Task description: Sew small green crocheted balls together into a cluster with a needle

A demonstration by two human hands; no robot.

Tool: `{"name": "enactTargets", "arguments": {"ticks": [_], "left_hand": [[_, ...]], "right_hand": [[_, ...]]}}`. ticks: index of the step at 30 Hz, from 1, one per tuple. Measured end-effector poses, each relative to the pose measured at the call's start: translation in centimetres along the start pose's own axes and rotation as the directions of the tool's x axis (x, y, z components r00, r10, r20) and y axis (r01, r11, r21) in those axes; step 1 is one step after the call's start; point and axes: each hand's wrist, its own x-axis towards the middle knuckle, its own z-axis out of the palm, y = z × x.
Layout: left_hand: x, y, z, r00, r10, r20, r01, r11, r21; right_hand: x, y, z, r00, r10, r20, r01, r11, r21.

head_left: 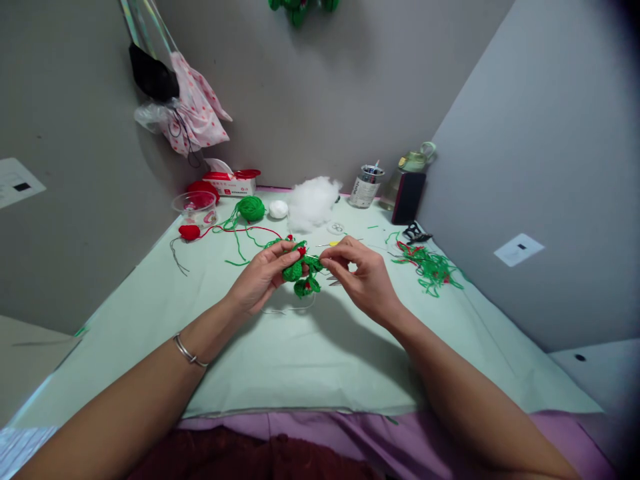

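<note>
My left hand (pixel 264 272) is closed around a green crocheted piece (pixel 294 271) with red bits, holding it above the table. Parts of the piece hang below the fingers, among them a green crocheted leaf-like part (pixel 307 287). On its right side my right hand (pixel 357 267) pinches a thin pale needle (pixel 312 256) that meets the stitches. Its tip is hidden in the crochet. A red yarn strand (pixel 250 229) runs from a small red yarn ball (pixel 189 232) toward the piece. Scissor-like metal blades (pixel 334 281) lie partly hidden behind my right hand.
Behind the hands stand a green yarn ball (pixel 251 209), white stuffing (pixel 313 203), a white ball (pixel 278 209), a clear tub (pixel 197 212) and a pen tin (pixel 366 188). At right are a phone (pixel 409 197), a bottle (pixel 393 187) and tangled yarn scraps (pixel 433 267).
</note>
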Motion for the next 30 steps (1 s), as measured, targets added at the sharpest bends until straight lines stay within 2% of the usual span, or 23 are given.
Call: {"name": "enactTargets", "arguments": {"ticks": [3,6,9,13,18,24,27,30], "left_hand": [[0.0,0.0,0.1,1.0,0.001,0.003,-0.001,0.999,0.032],[0.0,0.2,0.0,0.998,-0.056,0.028,0.055,0.998,0.026],[0.0,0.4,-0.2,0.987,-0.121,0.104,0.122,0.993,-0.003],[-0.1,0.5,-0.4,0.968,-0.15,0.202,0.152,0.988,0.004],[-0.1,0.1,-0.2,0.961,-0.173,0.217,0.171,0.985,0.026],[0.1,-0.5,-0.2,0.979,-0.144,0.147,0.147,0.989,-0.014],[0.0,-0.6,0.1,0.988,-0.126,0.084,0.125,0.992,0.019],[-0.2,-0.8,0.4,0.995,-0.097,0.033,0.093,0.99,0.108]], "right_hand": [[-0.1,0.1,0.1,1.0,-0.028,0.008,0.029,0.999,-0.038],[0.0,0.4,0.0,0.998,-0.057,0.02,0.058,0.997,-0.042],[0.3,0.7,-0.4,0.997,-0.062,0.04,0.061,0.998,0.026],[0.7,1.0,-0.8,0.994,-0.067,0.082,0.055,0.988,0.146],[0.6,1.0,-0.5,0.993,-0.078,0.092,0.059,0.98,0.189],[0.1,1.2,0.6,0.997,-0.055,-0.054,0.057,0.998,0.03],[-0.3,1.1,1.0,0.983,-0.155,-0.093,0.143,0.981,-0.129],[-0.7,0.9,1.4,0.954,-0.3,-0.033,0.274,0.908,-0.316]]}}
